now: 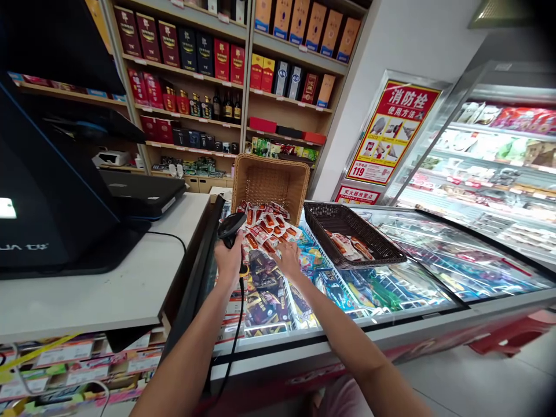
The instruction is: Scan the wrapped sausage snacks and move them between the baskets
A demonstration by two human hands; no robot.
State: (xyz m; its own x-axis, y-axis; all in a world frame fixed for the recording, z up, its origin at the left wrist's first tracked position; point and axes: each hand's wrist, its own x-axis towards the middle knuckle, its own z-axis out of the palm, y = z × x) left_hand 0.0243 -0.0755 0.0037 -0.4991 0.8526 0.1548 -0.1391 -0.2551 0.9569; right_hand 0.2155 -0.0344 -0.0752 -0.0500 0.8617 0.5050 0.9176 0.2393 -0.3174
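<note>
Left hand (228, 256): fingers round black scanner (231, 225), long axis toward freezer's near edge (282, 356); whether right hand (288, 259) pinches packets (267, 222), we cannot tell.

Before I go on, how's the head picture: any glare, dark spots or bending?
Head view: pale reflections cross the freezer glass; head view: the terminal reads near-black, top right corner blacked out; head view: shelving uprights splay toward the top; head view: packets by the right hand look clear, but their small print is unreadable.
</note>
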